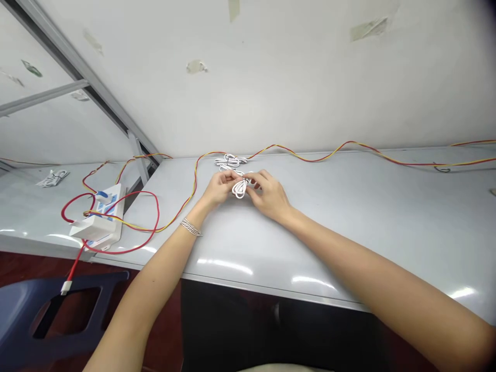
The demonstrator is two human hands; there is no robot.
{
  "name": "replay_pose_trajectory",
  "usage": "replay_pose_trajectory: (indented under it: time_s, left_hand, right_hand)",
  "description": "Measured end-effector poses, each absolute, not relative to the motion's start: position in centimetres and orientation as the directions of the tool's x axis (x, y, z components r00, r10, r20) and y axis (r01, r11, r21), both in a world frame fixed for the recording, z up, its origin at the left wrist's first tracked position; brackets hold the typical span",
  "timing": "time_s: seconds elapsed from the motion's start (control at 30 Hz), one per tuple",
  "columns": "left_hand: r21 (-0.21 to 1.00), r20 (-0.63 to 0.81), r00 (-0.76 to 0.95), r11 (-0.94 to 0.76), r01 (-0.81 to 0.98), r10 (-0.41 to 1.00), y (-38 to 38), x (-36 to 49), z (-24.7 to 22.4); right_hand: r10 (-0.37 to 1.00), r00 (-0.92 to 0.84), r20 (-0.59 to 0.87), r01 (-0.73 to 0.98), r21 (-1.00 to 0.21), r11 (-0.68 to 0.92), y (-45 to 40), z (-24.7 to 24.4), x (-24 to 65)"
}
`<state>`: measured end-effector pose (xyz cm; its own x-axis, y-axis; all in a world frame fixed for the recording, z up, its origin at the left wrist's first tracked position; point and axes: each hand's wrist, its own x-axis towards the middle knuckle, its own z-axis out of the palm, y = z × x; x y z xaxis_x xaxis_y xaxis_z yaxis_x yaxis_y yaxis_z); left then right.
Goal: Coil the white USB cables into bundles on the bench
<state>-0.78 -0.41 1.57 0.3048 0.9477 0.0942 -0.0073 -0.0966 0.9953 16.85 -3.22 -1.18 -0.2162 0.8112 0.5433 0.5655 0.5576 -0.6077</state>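
A small coiled white cable point(240, 189) is held between both hands over the grey tabletop point(329, 206). My left hand point(219, 188) pinches it from the left, fingers closed at its upper part. From the right, my right hand point(269, 194) grips the same coil with thumb and fingertips. A dark tie seems to wrap the coil near the fingers; its details are too small to tell. Just behind the hands, another tied bundle of white cable point(231, 160) lies on the table near the wall.
A white power strip point(116, 199) with a white plug adapter point(92, 228) stands at left, red cable looping around it. A twisted red-yellow wire point(294, 151) runs along the wall. Another white cable bundle point(53, 178) lies far left. A blue plastic stool point(23, 310) is below.
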Motion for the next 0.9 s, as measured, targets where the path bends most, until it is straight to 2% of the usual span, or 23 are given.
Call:
replay_pose_trajectory:
  time_s: [0.17, 0.3, 0.43, 0.6, 0.9]
  left_hand:
    - [0.982, 0.163, 0.32, -0.186, 0.042, 0.933, -0.4, -0.6, 1.2]
    - [0.946, 0.238, 0.274, -0.286, 0.15, 0.932, -0.5, -0.2, 1.0]
    - [0.926, 0.304, 0.246, -0.346, 0.153, 0.921, -0.7, 0.3, 0.9]
    - [0.925, 0.324, 0.244, -0.36, 0.12, 0.914, -0.9, 0.5, 0.8]
    - [0.953, 0.277, 0.338, -0.301, 0.02, 0.9, -0.4, -0.4, 0.7]
  right_hand:
    - [0.858, -0.173, 0.484, 0.476, -0.721, 0.503, -2.5, -1.6, 16.6]
    - [0.936, -0.197, 0.292, 0.334, -0.878, 0.344, -2.0, -1.4, 16.8]
    - [0.942, -0.301, 0.15, 0.096, -0.978, 0.187, -1.8, -0.9, 17.1]
    - [0.952, -0.292, 0.088, -0.061, -0.995, 0.074, -1.8, -0.3, 17.2]
    - [0.944, -0.309, 0.112, -0.016, -0.994, 0.113, -1.8, -0.5, 17.5]
